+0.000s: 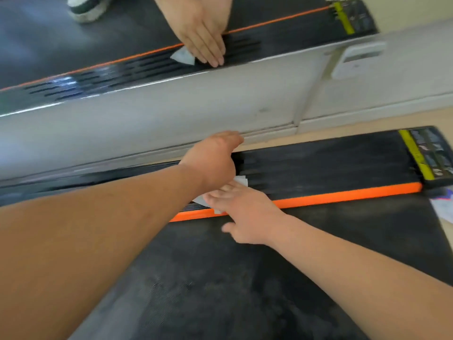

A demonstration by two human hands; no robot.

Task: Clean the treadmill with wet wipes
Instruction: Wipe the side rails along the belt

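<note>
Wipe (241, 180) mostly buried under both hands, only white corners poking out, so shape's hard to call. Seems stretched along the ribbed side rail of the treadmill (331, 168), by the orange strip (343, 195). Right hand (247, 217) fingers straight, pressing it flat. Left hand (210, 165) flat just beyond, fingers partly hidden. Mirror (73, 45) alongside.

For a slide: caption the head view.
Right hand presses wet wipe onto treadmill side rail, left hand resting alongside.
</note>
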